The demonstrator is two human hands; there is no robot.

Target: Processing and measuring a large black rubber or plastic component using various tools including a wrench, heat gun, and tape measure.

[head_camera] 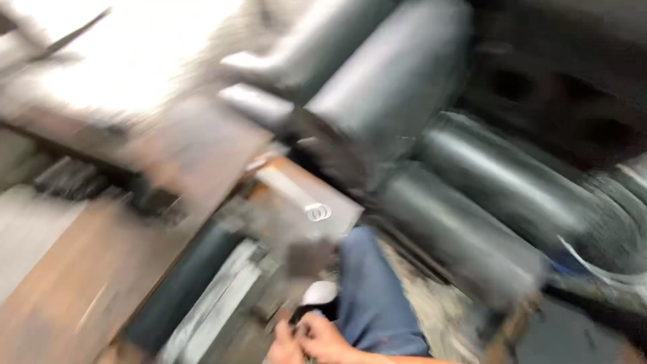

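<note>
Workshop surroundings are heavily blurred by head motion: large dark cylindrical rollers [397, 87] fill the upper and right part of the view, and a brown metal bench [87, 269] runs along the left. Your two hands meet at the bottom edge, beside your blue trouser leg [371, 296]. Your left hand [284, 347] and right hand [325, 340] are closed together around a small dark object [304, 315] with a white part [319, 292] just above it. Blur prevents telling what the object is, which hand bears it, or how firmly. It sits between the two hands, slightly above the fingers, equally near both. A small wire coil [318, 211] lies well apart, straight up-frame from the hands, on a flat plate [303, 195].
</note>
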